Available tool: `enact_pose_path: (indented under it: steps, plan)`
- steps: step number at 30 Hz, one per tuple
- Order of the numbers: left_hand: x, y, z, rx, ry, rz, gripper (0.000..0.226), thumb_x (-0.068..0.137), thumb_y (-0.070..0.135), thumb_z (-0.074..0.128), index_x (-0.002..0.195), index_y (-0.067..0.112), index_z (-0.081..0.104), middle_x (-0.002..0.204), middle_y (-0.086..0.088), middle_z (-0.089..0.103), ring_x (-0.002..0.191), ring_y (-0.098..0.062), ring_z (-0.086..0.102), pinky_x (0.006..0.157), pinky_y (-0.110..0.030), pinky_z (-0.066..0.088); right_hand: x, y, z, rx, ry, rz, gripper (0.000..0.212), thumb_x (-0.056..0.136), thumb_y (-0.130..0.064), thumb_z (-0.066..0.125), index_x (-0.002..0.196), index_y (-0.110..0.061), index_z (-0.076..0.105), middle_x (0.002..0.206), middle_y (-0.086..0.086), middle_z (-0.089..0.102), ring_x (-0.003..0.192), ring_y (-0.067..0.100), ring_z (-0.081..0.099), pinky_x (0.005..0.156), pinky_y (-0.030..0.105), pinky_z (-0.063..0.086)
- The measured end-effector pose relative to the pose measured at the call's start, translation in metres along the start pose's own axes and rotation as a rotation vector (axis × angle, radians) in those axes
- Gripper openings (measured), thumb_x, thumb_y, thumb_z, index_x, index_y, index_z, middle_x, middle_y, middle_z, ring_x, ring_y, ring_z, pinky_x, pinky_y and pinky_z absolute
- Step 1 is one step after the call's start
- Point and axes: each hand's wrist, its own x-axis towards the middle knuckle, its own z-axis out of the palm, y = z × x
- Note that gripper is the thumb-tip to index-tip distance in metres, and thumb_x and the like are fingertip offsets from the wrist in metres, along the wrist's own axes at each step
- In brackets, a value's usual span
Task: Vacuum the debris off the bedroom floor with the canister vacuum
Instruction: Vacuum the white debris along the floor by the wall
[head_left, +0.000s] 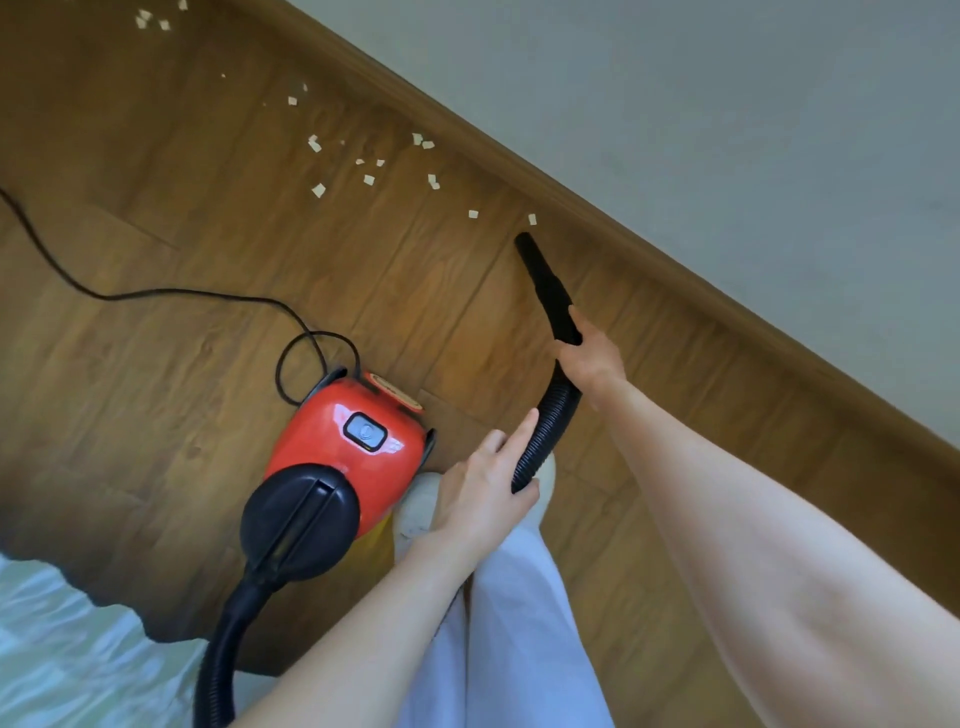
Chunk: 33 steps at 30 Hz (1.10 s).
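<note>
Red canister vacuum (347, 441) sits on the wood floor (156, 364) around 7 o'clock from the middle of the shot, black front cap (300, 525) facing the person, power cord (171, 296) snaking off toward 10 o'clock. The ribbed black hose (545, 431) loops out of the cap and comes up through both hands — left hand (483, 499) curls around the lower part with its index finger laid along it, right hand (589, 364) grips where the hose meets the tapered nozzle (545, 286). Nozzle tip points at 12 o'clock, just short of one paper scrap (532, 219) by the baseboard (623, 218). More scraps (369, 180) trail off toward 11 o'clock. Pale trousers (509, 623) and a light sock (421, 504) at 6, bedding (62, 649) at 8.
</note>
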Motion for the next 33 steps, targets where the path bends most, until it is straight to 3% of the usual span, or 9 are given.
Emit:
enact_pose_path:
  steps: [5,10,18,23,29,33]
  plan:
    - [0.011,0.03,0.017,0.015,-0.006,0.03,0.071,0.088,0.036,0.053,0.146,0.044,0.012,0.11,0.01,0.046,0.084,-0.021,0.059,0.067,-0.033,0.046,0.006,0.022,-0.036,0.027,-0.007,0.008,0.063,0.097,-0.029,0.05,0.151,-0.037,0.02,0.138,0.003,0.051,0.099,0.019,0.057,0.085,0.035,0.054]
    - [0.023,0.036,0.013,0.025,0.007,0.001,0.07,0.089,0.036,0.052,0.146,0.045,0.011,0.103,0.008,0.046,0.077,-0.018,0.057,0.064,-0.033,0.047,0.016,0.012,-0.046,0.042,-0.055,-0.024,0.064,0.097,-0.028,0.05,0.152,-0.038,0.018,0.142,0.002,0.047,0.106,0.022,0.058,0.085,0.034,0.054]
    - [0.028,0.024,-0.001,-0.02,0.016,-0.027,0.075,0.089,0.032,0.056,0.147,0.043,0.009,0.1,0.008,0.046,0.072,-0.019,0.055,0.058,-0.033,0.047,0.024,-0.019,-0.03,-0.018,-0.118,-0.065,0.065,0.097,-0.027,0.048,0.152,-0.037,0.015,0.137,0.001,0.052,0.092,0.016,0.056,0.073,0.029,0.051]
    - [0.022,0.017,-0.007,-0.045,0.075,-0.049,0.078,0.088,0.032,0.057,0.146,0.045,0.006,0.099,0.009,0.048,0.071,-0.016,0.055,0.057,-0.029,0.047,0.025,-0.038,-0.019,-0.087,-0.155,-0.1,0.067,0.096,-0.028,0.048,0.152,-0.038,0.014,0.138,0.003,0.051,0.098,0.02,0.059,0.081,0.036,0.055]
    - [0.018,0.004,-0.02,-0.084,0.116,-0.083,0.078,0.088,0.033,0.057,0.146,0.047,0.007,0.114,0.013,0.048,0.077,-0.011,0.058,0.06,-0.033,0.052,0.025,-0.061,-0.002,-0.161,-0.201,-0.132,0.067,0.096,-0.027,0.048,0.152,-0.038,0.013,0.141,0.004,0.049,0.106,0.023,0.059,0.077,0.03,0.051]
    - [0.015,-0.014,-0.032,-0.091,0.161,-0.087,0.078,0.088,0.03,0.058,0.147,0.045,0.01,0.109,0.011,0.049,0.078,-0.008,0.054,0.059,-0.029,0.05,0.026,-0.08,0.019,-0.205,-0.223,-0.17,0.068,0.096,-0.027,0.047,0.153,-0.037,0.012,0.142,0.005,0.049,0.109,0.025,0.058,0.084,0.032,0.052]
